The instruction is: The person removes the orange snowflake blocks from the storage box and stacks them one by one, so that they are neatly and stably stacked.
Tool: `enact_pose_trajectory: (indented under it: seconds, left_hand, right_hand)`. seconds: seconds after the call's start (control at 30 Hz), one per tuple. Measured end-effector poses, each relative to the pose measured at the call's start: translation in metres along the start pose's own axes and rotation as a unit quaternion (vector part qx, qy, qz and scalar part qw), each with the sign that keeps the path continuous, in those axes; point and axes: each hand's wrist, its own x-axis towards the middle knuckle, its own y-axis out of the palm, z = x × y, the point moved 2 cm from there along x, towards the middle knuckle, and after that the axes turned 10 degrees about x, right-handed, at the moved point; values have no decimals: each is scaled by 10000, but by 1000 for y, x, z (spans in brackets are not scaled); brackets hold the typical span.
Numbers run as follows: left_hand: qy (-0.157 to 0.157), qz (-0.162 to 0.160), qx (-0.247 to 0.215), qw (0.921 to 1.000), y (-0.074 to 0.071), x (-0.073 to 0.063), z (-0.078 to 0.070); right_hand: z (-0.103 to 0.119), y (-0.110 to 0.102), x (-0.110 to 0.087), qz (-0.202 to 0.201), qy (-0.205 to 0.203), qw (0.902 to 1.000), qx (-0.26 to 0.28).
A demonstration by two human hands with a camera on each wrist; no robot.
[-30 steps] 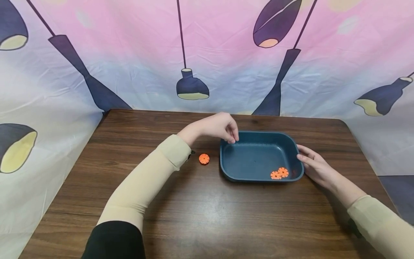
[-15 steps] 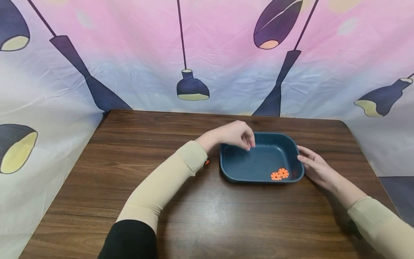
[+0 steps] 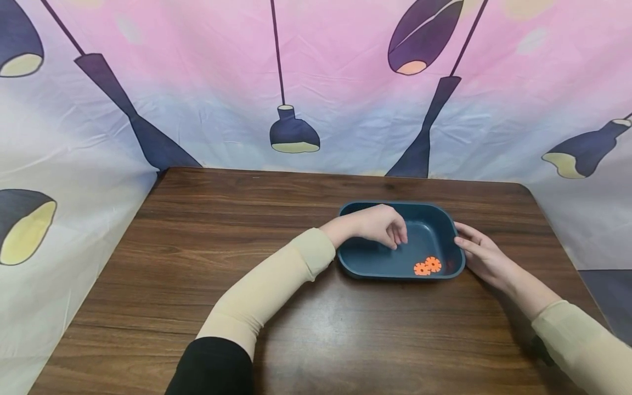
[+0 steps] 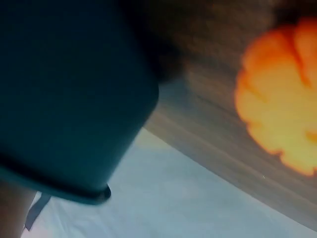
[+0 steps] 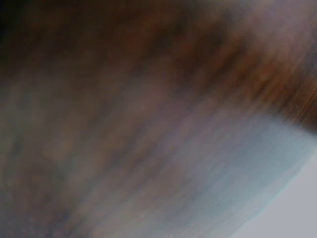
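My left hand (image 3: 382, 224) reaches down inside a dark teal plastic tray (image 3: 395, 274), fingers bent and thumb near the fingertips. Whether something small sits between those fingertips I cannot tell. Two orange notched interlocking discs (image 3: 427, 266) lie overlapping in the tray's near right corner. Another orange disc (image 4: 277, 99) shows large in the left wrist view, on the table beside the tray's outer wall (image 4: 74, 109); in the head view my left forearm hides it. At the tray's right end, my right hand (image 3: 486, 255) holds the rim, thumb at its top and fingers along the outside.
The brown wood-grain table (image 3: 316, 340) carries the tray right of its middle. Behind it hangs a cloth backdrop (image 3: 222, 99) printed with lamps. My left forearm (image 3: 266, 291) crosses the table from the front. Only blur shows in the right wrist view.
My left hand has moved right and nearer, from over the tray's far left corner down into its middle. Its forearm now covers the loose disc. My right hand has stayed on the rim.
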Motion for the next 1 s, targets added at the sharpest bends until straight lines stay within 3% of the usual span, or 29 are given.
enact_pose_trajectory:
  seconds: [0.37, 0.8, 1.0]
  left_hand:
    - [-24, 157, 232, 9996, 24, 12, -7]
    - [-100, -145, 52, 9998, 43, 24, -8]
    - [-78, -123, 128, 9998, 47, 28, -11]
  right_hand:
    - [-2, -1, 0, 78, -69, 9999, 0]
    - [-1, 0, 1, -5, -8, 10000, -43]
    - [-1, -1, 1, 8, 6, 10000, -48]
